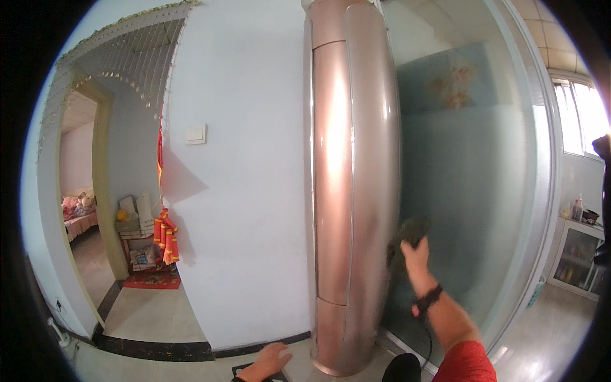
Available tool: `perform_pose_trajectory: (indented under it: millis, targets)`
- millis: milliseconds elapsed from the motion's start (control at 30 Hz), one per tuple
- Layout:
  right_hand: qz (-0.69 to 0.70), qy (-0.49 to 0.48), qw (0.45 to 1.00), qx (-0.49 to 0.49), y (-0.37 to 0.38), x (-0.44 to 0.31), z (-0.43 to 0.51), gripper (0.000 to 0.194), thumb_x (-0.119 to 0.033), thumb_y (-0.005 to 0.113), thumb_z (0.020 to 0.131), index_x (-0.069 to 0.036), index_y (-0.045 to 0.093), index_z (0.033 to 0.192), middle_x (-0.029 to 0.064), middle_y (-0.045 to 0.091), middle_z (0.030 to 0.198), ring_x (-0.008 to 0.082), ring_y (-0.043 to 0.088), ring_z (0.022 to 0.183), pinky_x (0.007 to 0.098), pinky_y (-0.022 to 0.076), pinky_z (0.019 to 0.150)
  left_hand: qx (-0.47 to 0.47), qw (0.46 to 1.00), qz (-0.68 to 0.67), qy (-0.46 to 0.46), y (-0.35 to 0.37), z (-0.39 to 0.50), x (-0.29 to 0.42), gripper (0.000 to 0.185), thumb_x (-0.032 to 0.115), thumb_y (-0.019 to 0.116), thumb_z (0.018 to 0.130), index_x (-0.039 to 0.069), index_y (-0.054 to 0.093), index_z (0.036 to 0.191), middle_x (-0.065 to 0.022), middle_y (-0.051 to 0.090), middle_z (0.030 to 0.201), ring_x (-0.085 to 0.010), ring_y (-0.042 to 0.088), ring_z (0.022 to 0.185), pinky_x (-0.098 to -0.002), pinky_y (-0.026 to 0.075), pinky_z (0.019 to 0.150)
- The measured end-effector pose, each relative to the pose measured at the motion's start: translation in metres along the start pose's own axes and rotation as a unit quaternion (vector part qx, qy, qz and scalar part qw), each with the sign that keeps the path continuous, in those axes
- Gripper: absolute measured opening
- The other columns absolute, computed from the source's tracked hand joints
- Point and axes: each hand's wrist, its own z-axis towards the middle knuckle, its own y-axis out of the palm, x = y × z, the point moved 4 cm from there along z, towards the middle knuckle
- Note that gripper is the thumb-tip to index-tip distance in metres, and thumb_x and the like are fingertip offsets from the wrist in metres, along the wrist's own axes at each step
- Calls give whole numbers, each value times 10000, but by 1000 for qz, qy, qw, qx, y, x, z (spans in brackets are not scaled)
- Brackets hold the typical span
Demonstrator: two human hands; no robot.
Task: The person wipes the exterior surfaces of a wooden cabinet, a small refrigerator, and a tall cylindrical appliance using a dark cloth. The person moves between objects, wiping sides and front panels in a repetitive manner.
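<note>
A tall, rose-gold cylindrical floor-standing air conditioner stands before me, against a white wall and beside a frosted glass sliding door. To the right of the unit, my right hand reaches forward with a dark, blurred object in its grip, close to the glass. Its exact kind cannot be made out. A dark band with a pink part circles that wrist. Low in the picture, my left hand has its fingers apart and holds nothing visible. Beneath it shows a black patterned item, partly hidden.
A black marble threshold crosses the doorway at left. Strings of beads and red firecracker ornaments hang beside it. A thin dark cord hangs below my right arm. Farther right is a glass-fronted cabinet.
</note>
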Motion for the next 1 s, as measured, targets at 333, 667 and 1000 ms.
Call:
perform_pose_trajectory:
  millis: [333, 667, 1000]
  targets:
    - [-314, -105, 940, 84, 106, -77, 176, 722, -259, 704, 832, -55, 421, 1464, 202, 568, 1393, 409, 572, 1235, 490, 475, 1024, 113, 979, 100, -138, 18, -108, -120, 442, 463, 686, 862, 88, 725, 1095, -159, 642, 1262, -361, 551, 1233, -511, 389, 1070]
    - [-352, -203, 908, 98, 133, -140, 224, 646, -229, 705, 821, -94, 480, 1412, 174, 578, 1349, 401, 604, 1174, 507, 522, 954, 143, 970, 81, -182, 29, -111, -144, 357, 425, 718, 830, 124, 746, 1022, -102, 640, 1283, -331, 544, 1232, -499, 375, 1075]
    - [-370, -333, 865, -66, 117, -49, 67, 718, -177, 805, 704, -105, 519, 1358, 160, 544, 1230, 383, 579, 1109, 468, 528, 907, 181, 971, 70, -138, 3, -131, -102, 220, 312, 707, 875, 111, 716, 964, -113, 651, 1219, -341, 576, 1167, -488, 424, 1008]
